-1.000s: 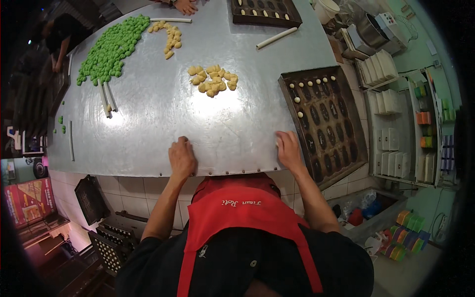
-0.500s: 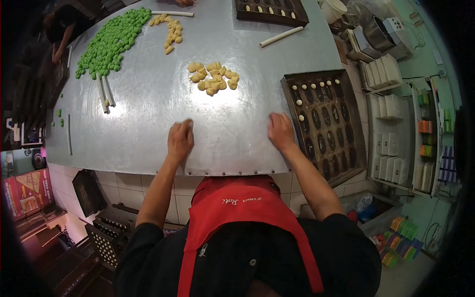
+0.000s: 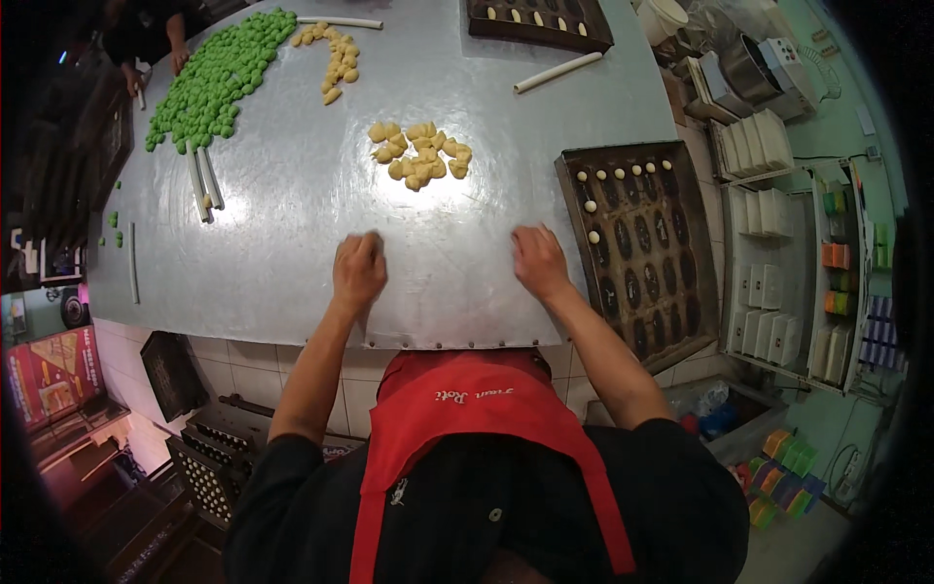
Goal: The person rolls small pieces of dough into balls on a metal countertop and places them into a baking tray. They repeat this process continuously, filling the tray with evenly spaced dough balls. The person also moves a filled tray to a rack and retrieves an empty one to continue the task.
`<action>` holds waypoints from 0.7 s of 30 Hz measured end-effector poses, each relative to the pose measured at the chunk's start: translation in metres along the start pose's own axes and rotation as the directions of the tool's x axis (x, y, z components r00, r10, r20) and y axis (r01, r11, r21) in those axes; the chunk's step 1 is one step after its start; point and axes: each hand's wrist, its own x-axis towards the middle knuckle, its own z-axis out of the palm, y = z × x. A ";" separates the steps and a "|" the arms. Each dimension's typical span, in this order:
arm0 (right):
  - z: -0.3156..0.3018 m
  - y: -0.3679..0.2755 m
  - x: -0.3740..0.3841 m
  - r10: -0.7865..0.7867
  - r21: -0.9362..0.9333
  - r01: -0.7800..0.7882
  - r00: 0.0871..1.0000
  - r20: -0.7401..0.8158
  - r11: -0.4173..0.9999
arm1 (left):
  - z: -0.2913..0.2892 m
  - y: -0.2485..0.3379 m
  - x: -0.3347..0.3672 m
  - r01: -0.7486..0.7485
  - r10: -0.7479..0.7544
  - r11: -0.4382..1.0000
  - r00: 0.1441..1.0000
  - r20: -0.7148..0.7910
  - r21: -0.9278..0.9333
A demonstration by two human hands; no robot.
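Both my hands rest curled on the metal table [image 3: 282, 248], near its front edge and some way apart. My left hand [image 3: 359, 269] has its fingers folded down toward the surface, and anything beneath them is hidden. My right hand [image 3: 541, 261] is similarly curled and a little blurred at the fingertips; its palm is also hidden. Beyond and between the hands lies a loose pile of yellow dough pieces [image 3: 418, 161]. To the right of my right hand, a dark baking tray [image 3: 615, 216] with oval hollows holds small pale dough balls [image 3: 591, 206] along its far and left sides.
A large heap of green dough balls [image 3: 209, 88] covers the far left, beside a curved row of yellow pieces [image 3: 342, 63]. White rods [image 3: 559, 73] lie on the table. Another filled tray [image 3: 530, 37] stands at the back. A co-worker's hand [image 3: 179, 60] is by the green heap.
My right hand has slid left, away from the tray; my left hand has barely shifted. The co-worker at the far left has moved a hand to the green heap. A hand at the top edge is gone.
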 end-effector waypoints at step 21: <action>-0.006 -0.063 -0.045 0.166 -0.051 -0.165 0.986 0.000 0.985 | -0.028 -0.005 -0.066 0.029 -0.029 1.000 0.993 -0.117 -0.003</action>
